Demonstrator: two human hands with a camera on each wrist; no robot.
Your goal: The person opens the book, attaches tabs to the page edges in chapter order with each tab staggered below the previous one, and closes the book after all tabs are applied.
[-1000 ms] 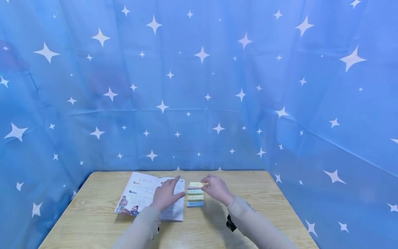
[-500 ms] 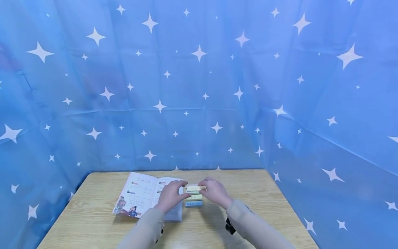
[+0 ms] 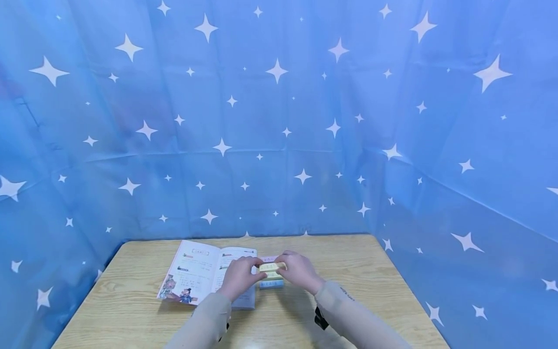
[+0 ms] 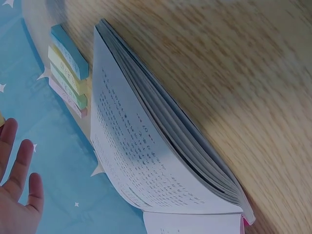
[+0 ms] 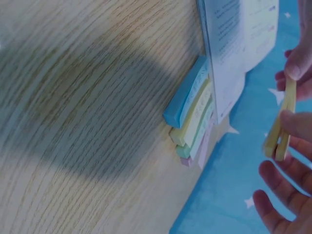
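Observation:
A yellow sticky note pad [image 3: 268, 267] with handwriting on its face is held up over the table between both hands. My left hand [image 3: 237, 278] pinches its left end, and my right hand [image 3: 301, 272] pinches the right end. Seen edge-on in the right wrist view, the pad [image 5: 280, 131] shows a narrow gap between two layers. Below it lie more pads in a row: blue [image 5: 186, 92], yellow [image 5: 191, 114], green [image 5: 195, 134] and pinkish purple [image 5: 187, 161]. The left wrist view catches only some left fingers [image 4: 19, 168] and a sliver of yellow.
An open book [image 3: 198, 271] with printed text and cartoon figures lies left of the pads, partly under the left forearm. The wooden table [image 3: 370, 291] ends at a blue curtain [image 3: 279, 121] with white stars.
The left hand has moved right from over the book and taken hold of the yellow pad's left end. The right hand has brought the pad slightly nearer and left.

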